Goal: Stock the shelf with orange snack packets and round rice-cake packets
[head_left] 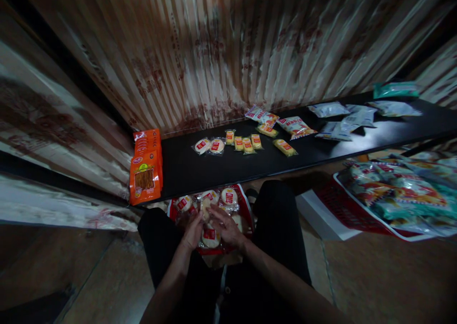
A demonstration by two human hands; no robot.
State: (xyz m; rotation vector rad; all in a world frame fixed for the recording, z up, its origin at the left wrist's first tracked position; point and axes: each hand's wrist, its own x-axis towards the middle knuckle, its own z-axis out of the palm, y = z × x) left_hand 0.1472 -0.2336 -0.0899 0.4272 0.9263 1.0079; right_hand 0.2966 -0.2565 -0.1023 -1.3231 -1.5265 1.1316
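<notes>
A red basket (249,214) holding several round pale rice crackers in clear wrappers with red labels stands between my knees. Above these packs, one wrapped rice cracker (205,207) is tilted between my two hands. My left hand (193,230) grips it from the left, fingers closed along its edge. From the other side, the fingers of my right hand (227,226) close on the same pack. Beneath them lies another wrapped cracker (210,237). Parts of the basket's contents are hidden by my hands.
A long black shelf (178,167) carries two round crackers (210,146), several small yellow packs (247,144), white-and-orange bags (295,126) and silvery bags (348,119). Orange snack bags (145,171) stand at its left end. A full red basket (328,205) sits at right.
</notes>
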